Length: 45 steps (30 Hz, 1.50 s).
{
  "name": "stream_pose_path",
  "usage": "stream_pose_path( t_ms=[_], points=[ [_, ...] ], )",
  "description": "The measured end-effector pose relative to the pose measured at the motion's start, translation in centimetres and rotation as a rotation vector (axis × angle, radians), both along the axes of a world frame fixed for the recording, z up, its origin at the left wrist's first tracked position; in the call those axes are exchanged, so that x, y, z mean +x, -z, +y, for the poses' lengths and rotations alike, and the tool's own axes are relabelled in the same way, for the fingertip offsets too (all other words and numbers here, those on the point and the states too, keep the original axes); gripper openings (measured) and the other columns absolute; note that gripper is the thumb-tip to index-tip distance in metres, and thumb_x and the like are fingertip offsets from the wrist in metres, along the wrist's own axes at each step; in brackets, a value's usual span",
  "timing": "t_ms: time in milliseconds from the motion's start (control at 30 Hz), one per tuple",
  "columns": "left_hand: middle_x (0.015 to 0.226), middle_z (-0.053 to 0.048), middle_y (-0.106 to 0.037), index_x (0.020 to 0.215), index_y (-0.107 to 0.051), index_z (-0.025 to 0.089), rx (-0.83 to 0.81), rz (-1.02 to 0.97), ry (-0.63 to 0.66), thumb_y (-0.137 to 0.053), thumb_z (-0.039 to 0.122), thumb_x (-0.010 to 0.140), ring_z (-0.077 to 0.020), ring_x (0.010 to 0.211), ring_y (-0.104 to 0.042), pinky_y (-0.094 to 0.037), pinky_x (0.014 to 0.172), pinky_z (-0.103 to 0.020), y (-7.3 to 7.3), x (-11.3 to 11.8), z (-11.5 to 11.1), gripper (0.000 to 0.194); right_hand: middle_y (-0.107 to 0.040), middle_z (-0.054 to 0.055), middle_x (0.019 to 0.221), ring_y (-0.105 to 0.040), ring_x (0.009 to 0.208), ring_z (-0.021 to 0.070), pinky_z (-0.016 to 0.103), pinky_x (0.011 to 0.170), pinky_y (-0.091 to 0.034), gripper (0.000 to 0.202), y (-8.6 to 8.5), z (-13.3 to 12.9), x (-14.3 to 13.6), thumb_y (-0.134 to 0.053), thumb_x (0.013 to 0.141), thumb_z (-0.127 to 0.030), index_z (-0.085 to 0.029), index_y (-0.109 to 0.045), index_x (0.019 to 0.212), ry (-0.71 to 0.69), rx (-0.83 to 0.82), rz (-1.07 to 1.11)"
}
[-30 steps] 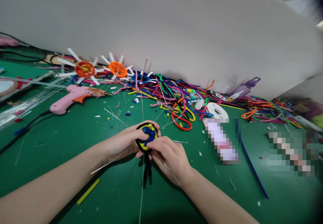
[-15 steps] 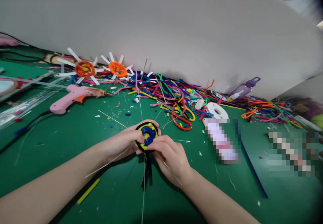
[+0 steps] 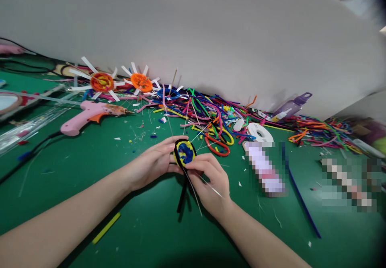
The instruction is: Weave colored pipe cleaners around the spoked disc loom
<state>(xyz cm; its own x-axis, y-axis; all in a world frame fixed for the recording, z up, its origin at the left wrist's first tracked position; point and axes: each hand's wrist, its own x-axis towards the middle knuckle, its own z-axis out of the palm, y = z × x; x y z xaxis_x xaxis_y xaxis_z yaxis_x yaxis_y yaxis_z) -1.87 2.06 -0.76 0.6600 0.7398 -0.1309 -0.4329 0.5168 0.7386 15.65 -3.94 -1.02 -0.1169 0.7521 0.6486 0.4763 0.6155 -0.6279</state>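
Observation:
A small round woven disc, blue in the middle with yellow around it and a black outer band, is held up between my two hands. My left hand grips its left side, fingers partly behind it. With thumb and fingers pressed together, my right hand pinches the lower right edge. Thin clear rods stick out from the disc in several directions. A black strip hangs down from its lower edge.
A pink glue gun lies left on the green table. Behind are two orange discs, many coloured strips, red-yellow scissors, a white spool and a purple bottle. A dark blue strip lies right.
The disc has moved right and slightly up and has been turned, with its rods pointing differently. The black strip hangs more visibly. My left fingers are straighter, and its thumb has left the disc's middle.

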Motion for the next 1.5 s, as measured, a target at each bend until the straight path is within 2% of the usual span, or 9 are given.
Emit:
stream_pose_path(
  t_ms=[100,167,267,333,433,633,1067,1233,1500],
  points=[
    [0.096,-0.004,-0.069,0.104,-0.063,0.020,0.049,0.063,-0.157,-0.077,0.033,0.077,-0.0144,0.080,-0.064,-0.053,0.068,-0.025,0.25,0.07,0.42,0.033,-0.063,0.003,0.091,-0.065,0.078,0.0114,0.022,0.068,-0.056,0.019,0.28,-0.09,0.10,-0.061,0.086,-0.007,-0.023,-0.068,0.095,0.053,0.055,-0.065],
    [0.074,0.003,-0.063,0.090,-0.061,0.019,0.082,0.104,-0.201,-0.080,0.031,0.074,-0.0085,0.063,-0.058,-0.048,0.058,-0.019,0.36,-0.01,0.57,0.028,-0.063,0.003,0.092,-0.066,0.077,0.0112,0.022,0.070,-0.057,0.021,0.36,-0.20,0.12,-0.059,0.087,-0.007,-0.023,-0.068,0.097,0.067,0.092,-0.103],
    [0.058,0.007,-0.052,0.084,-0.057,0.019,0.116,0.172,-0.134,-0.080,0.035,0.074,-0.0057,0.050,-0.049,-0.043,0.052,-0.018,0.41,-0.22,0.62,0.030,-0.063,0.003,0.092,-0.066,0.077,0.0109,0.022,0.070,-0.058,0.022,0.26,-0.33,0.12,-0.058,0.089,-0.006,-0.023,-0.068,0.098,0.069,0.149,-0.153],
    [0.055,0.007,-0.052,0.081,-0.055,0.018,0.152,0.198,-0.094,-0.078,0.037,0.075,-0.0050,0.047,-0.047,-0.039,0.048,-0.016,0.42,-0.32,0.61,0.031,-0.063,0.004,0.092,-0.066,0.077,0.0111,0.022,0.070,-0.058,0.021,0.12,-0.37,0.10,-0.057,0.088,-0.005,-0.022,-0.068,0.097,0.073,0.183,-0.175],
    [0.058,0.006,-0.057,0.083,-0.054,0.018,0.174,0.218,-0.070,-0.076,0.038,0.077,-0.0050,0.047,-0.048,-0.034,0.044,-0.015,0.47,-0.36,0.63,0.031,-0.063,0.005,0.091,-0.066,0.078,0.0115,0.023,0.071,-0.058,0.022,-0.06,-0.30,0.08,-0.057,0.087,-0.003,-0.020,-0.068,0.096,0.080,0.208,-0.180],
    [0.063,0.004,-0.059,0.089,-0.054,0.018,0.178,0.241,-0.095,-0.074,0.032,0.078,-0.0079,0.054,-0.055,-0.036,0.049,-0.017,0.70,-0.19,0.70,0.027,-0.062,0.005,0.091,-0.065,0.080,0.0120,0.024,0.072,-0.058,0.023,-0.09,-0.11,0.05,-0.056,0.087,-0.001,-0.019,-0.068,0.096,0.094,0.211,-0.179],
    [0.067,0.005,-0.061,0.086,-0.053,0.020,0.298,0.387,-0.176,-0.067,0.019,0.076,-0.0088,0.055,-0.052,-0.036,0.052,-0.021,0.22,0.56,0.31,0.017,-0.064,0.007,0.092,-0.065,0.081,0.0147,0.026,0.070,-0.057,0.022,0.07,-0.05,0.21,-0.051,0.091,-0.008,-0.019,-0.069,0.094,0.091,0.140,-0.311],
    [0.068,0.004,-0.063,0.089,-0.051,0.020,0.274,0.370,-0.172,-0.069,0.023,0.079,-0.0093,0.057,-0.055,-0.039,0.056,-0.021,0.22,0.44,0.25,0.021,-0.062,0.008,0.096,-0.064,0.086,0.0153,0.027,0.074,-0.056,0.024,0.36,0.01,0.38,-0.051,0.088,-0.003,-0.019,-0.068,0.096,0.085,0.100,-0.273],
    [0.073,-0.001,-0.064,0.087,-0.064,0.014,0.103,0.180,-0.206,-0.075,0.027,0.078,-0.0116,0.069,-0.058,-0.049,0.070,-0.026,0.23,0.34,0.65,0.020,-0.060,0.007,0.095,-0.059,0.089,0.0169,0.033,0.078,-0.056,0.028,0.27,0.06,0.41,-0.049,0.090,-0.002,-0.021,-0.067,0.099,0.137,0.144,-0.233]
  ],
)
